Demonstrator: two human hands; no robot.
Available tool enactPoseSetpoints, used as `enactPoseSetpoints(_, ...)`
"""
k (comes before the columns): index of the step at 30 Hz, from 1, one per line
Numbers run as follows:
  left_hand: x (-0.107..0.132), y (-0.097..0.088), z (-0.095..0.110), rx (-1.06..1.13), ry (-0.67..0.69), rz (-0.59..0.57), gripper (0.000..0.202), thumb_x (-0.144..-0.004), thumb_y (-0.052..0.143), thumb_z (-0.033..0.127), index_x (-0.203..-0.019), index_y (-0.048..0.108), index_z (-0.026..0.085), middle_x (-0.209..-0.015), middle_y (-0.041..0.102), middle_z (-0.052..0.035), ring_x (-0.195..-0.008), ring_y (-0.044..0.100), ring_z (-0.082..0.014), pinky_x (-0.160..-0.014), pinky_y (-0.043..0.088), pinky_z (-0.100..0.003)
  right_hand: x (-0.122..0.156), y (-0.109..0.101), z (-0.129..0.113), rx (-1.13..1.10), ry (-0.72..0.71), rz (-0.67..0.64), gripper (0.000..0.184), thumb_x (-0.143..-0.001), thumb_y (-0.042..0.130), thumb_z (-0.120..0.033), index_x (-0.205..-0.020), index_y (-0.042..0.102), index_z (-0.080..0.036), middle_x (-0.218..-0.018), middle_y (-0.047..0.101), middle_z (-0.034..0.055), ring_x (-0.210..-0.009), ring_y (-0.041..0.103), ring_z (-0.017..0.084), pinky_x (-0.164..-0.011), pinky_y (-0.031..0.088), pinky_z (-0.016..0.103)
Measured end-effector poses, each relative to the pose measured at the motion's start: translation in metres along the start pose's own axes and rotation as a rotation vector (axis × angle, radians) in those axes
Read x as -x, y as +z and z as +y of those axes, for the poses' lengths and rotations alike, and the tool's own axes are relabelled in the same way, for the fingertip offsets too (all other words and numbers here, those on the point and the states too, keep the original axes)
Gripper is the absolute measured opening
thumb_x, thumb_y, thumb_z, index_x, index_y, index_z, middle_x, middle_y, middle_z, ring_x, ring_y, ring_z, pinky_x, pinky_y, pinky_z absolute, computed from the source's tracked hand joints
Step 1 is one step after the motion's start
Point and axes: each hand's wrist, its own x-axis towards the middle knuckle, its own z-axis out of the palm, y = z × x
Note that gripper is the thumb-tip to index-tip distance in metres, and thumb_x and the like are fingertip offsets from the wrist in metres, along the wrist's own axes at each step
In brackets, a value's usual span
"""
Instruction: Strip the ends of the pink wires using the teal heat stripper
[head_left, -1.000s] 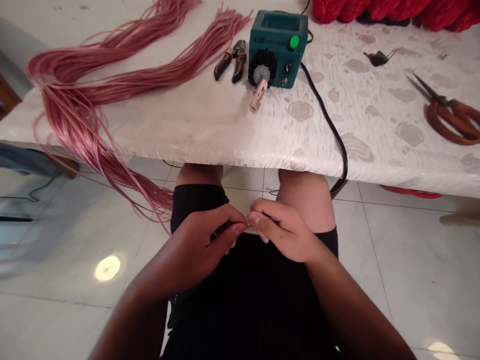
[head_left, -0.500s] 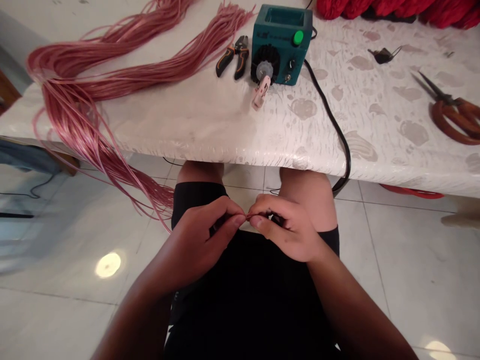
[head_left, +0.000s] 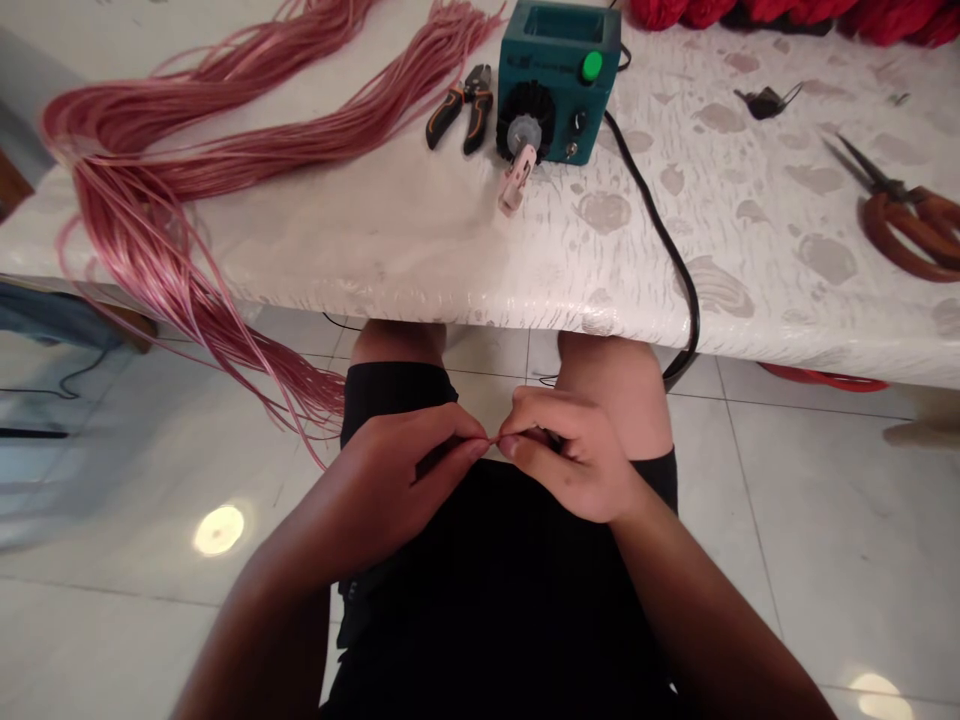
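Thin pink strand lies crosswise, its long axis running left to right, pinched between the fingers of the left hand and right hand, above black shorts

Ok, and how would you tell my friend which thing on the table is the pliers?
First find the big white patterned table. Near its far edge sits a teal box with a green button. The pliers lie just left of it, with black and orange handles, and they're much smaller than the brown-handled scissors far off to the right.
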Motion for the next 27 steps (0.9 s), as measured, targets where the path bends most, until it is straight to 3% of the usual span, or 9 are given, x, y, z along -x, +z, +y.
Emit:
enactPoseSetpoints(8, 0.004, -0.004, -0.002, -0.018, 0.018, -0.050, 0.020, -0.102, 0.051, 0.021, -0.091, 0.067, 0.023, -0.079, 0.066, 0.0079, -0.067, 0.055, -0.0080, -0.068, 0.040, -0.021, 0.000, -0.001, -0.004, 0.064, 0.048, -0.021, 0.012, -0.087, 0.055, -0.009, -0.084, 0.064, -0.018, -0.073, 0.056, -0.0022, -0.066, 0.051, 0.011, -0.060, 0.041, 0.025)
enactPoseSetpoints(12, 0.007, -0.006, -0.005, -0.082, 0.049, -0.107, 0.020, -0.103, 0.049, 0.021, -0.092, 0.065, 0.021, -0.081, 0.065, 0.0065, -0.071, 0.056, -0.0089, -0.070, 0.038, -0.023, 0.000, -0.001, -0.004, 0.104, 0.105, -0.117, 0.017, -0.083, 0.055, -0.009, -0.094, 0.064, -0.017, -0.079, 0.060, -0.0010, -0.069, 0.055, 0.012, -0.064, 0.045, 0.025)
enactPoseSetpoints(21, -0.002, -0.011, -0.006, -0.316, 0.121, -0.275, 0.029, -0.103, 0.047, 0.027, -0.077, 0.057, 0.019, -0.075, 0.062, 0.0038, -0.066, 0.055, -0.0121, -0.064, 0.033, -0.028, 0.001, 0.002, -0.001, 0.278, 0.131, -0.309, 0.013, -0.080, 0.057, -0.005, -0.075, 0.062, -0.016, -0.070, 0.057, -0.0043, -0.062, 0.052, 0.008, -0.059, 0.039, 0.022)
enactPoseSetpoints(27, -0.003, -0.014, -0.008, -0.382, 0.123, -0.378, 0.032, -0.104, 0.043, 0.030, -0.078, 0.059, 0.021, -0.076, 0.063, 0.0029, -0.066, 0.055, -0.0137, -0.062, 0.033, -0.028, 0.001, 0.002, 0.001, 0.278, 0.103, -0.396, 0.019, -0.082, 0.056, -0.003, -0.078, 0.069, -0.016, -0.073, 0.062, -0.0030, -0.067, 0.056, 0.008, -0.063, 0.041, 0.021)
